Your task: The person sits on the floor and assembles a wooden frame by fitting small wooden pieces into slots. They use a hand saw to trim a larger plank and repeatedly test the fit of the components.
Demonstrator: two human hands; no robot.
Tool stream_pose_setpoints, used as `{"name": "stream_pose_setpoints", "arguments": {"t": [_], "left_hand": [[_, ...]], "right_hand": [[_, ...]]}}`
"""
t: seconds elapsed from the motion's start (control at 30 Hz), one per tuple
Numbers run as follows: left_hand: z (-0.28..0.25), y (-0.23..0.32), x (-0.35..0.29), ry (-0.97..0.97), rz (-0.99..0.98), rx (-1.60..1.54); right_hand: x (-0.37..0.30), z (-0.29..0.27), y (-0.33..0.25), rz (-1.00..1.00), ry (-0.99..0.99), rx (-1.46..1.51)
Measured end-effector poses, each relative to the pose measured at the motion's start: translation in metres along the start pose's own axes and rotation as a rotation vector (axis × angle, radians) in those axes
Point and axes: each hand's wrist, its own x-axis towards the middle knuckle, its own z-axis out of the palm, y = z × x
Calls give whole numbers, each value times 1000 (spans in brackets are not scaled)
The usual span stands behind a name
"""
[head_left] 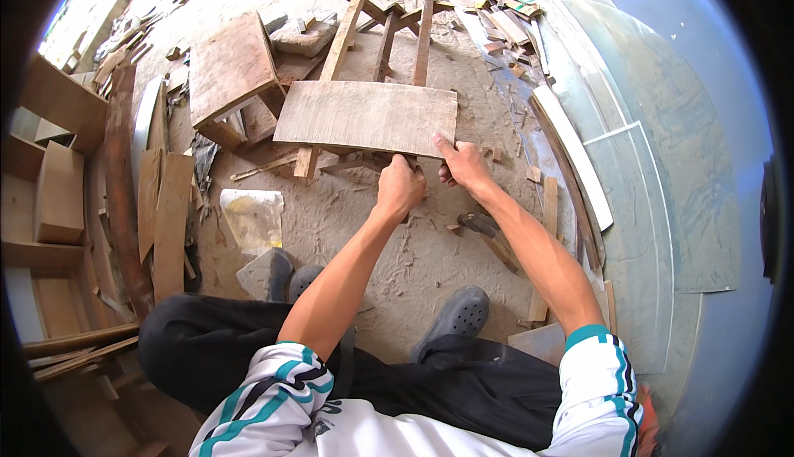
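A rectangular pale wooden board (368, 118) lies in front of me over wooden strips that stick out beyond its far edge. My right hand (463, 164) grips its near right corner, thumb on top and fingers curled underneath. Just left of it, my left hand (401, 186) is closed in a fist against the board's near edge. What the left fingers hold, if anything, is hidden. One light wooden strip (347, 31) runs under the board, its near end showing below the left part. A darker upright strip (425, 31) rises behind it.
A wooden box-like piece (231, 68) stands at the left, beside a stone block (304, 37). Wooden cabinet frames (58, 192) and planks (172, 221) line the left side. Glass-like sheets (628, 234) lie at the right. Offcuts and a plastic sheet (253, 219) litter the ground.
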Motion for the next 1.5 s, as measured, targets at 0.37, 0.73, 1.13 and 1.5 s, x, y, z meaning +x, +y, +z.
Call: {"name": "stream_pose_setpoints", "arguments": {"t": [0.37,0.73,1.13,1.5], "left_hand": [[0,-3,2,5,-10,4],[3,-6,3,7,27,-3],[-2,-1,0,-18,21,10],[-3,3,0,-37,-44,-8]], "right_hand": [[1,-6,-10,20,-15,-128],[3,-4,-1,-2,-31,-108],[5,-13,0,-11,113,-8],[15,-24,1,71,-68,388]]}}
